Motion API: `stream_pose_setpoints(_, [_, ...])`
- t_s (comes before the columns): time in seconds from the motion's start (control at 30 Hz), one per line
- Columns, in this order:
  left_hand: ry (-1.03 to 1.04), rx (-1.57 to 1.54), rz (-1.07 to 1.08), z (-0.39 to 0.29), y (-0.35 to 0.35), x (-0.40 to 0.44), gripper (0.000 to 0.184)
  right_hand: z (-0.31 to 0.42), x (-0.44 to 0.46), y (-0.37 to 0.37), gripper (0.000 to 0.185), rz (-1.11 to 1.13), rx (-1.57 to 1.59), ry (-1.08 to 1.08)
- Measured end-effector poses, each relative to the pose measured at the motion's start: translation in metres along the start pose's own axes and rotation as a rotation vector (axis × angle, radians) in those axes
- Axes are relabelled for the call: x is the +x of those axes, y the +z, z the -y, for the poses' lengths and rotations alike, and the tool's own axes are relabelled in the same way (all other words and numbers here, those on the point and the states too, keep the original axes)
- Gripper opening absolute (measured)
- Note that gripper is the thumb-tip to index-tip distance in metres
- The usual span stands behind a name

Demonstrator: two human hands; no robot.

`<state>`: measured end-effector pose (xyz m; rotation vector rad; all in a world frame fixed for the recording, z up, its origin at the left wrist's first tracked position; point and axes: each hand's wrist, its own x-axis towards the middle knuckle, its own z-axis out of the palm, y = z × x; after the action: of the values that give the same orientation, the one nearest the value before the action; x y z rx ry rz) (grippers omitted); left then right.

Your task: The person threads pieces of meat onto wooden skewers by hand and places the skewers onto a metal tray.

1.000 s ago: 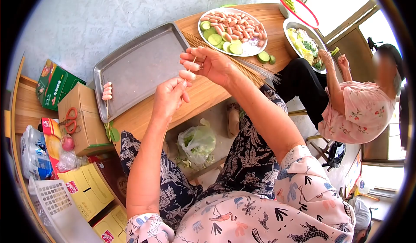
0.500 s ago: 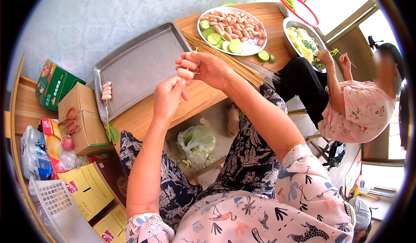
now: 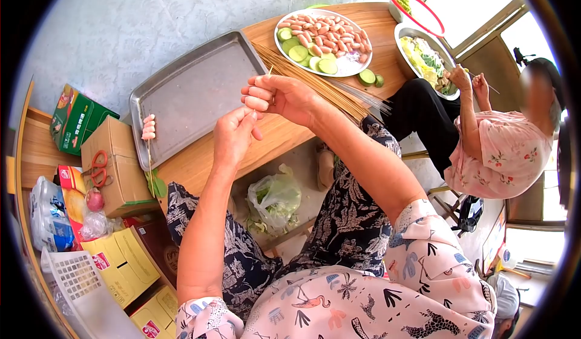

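Two small pink sausages (image 3: 257,104) sit side by side at the fingertips of my right hand (image 3: 290,97), whose fingers are curled around them. A thin wooden skewer (image 3: 270,70) pokes out above that hand. Just below the sausages, my left hand (image 3: 235,136) pinches at the skewer's lower part; its fingers mostly hide that end. Both hands are over the near edge of the wooden table (image 3: 284,132), beside a grey metal tray (image 3: 193,91). On the tray's left rim lies a skewer with several sausage pieces (image 3: 149,127).
A white plate (image 3: 357,70) holds many sausages and cucumber slices. Bamboo skewers (image 3: 321,85) lie in a bundle beside it. A co-worker (image 3: 496,151) sits at right by a metal basin (image 3: 402,32) of vegetables. Scissors (image 3: 100,168) rest on a cardboard box (image 3: 121,157) at left.
My right hand has shifted slightly left, and its fingers have closed further around the sausages. My left hand has barely moved. The co-worker's hand has risen a little from the basin.
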<state>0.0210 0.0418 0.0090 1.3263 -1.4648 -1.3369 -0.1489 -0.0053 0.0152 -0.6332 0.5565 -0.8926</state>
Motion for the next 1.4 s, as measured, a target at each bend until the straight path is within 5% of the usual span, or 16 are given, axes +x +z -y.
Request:
stream_pose_setpoints(0.3, [-0.050,-0.055,0.050,0.000,0.005,0.004,0.022,-0.014,0.007,-0.010,0.037,-0.056,0.032,-0.138])
stream_pose_setpoints(0.53, [-0.103,-0.071,0.140,-0.002,0.003,-0.001,0.019,0.009,0.005,-0.017,0.020,-0.181,0.137,-0.203])
stream_pose_setpoints(1.4, [-0.067,-0.010,0.076,-0.005,0.006,-0.004,0.022,-0.001,0.007,-0.017,0.017,-0.077,0.102,-0.139])
